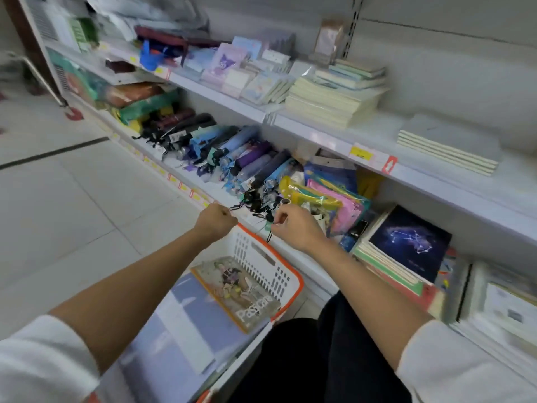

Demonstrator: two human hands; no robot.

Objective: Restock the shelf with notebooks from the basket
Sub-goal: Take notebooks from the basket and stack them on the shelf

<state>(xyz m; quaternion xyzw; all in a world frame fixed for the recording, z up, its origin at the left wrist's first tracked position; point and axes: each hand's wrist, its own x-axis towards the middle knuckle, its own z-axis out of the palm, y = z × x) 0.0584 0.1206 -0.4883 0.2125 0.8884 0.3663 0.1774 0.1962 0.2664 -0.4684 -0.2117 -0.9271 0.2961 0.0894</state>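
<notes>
Both my hands reach over the far rim of the basket (286, 279). Left hand (215, 221) is curled into a fist; I cannot tell if it grips anything. Notebooks (203, 309) lie flat in the white, orange-rimmed basket below my arms. Right hand (293, 226) pinches a thin black cord (269, 235) near the folded umbrellas (247, 158). Farther right, a starry notebook (408, 242) tops a shelf stack.
</notes>
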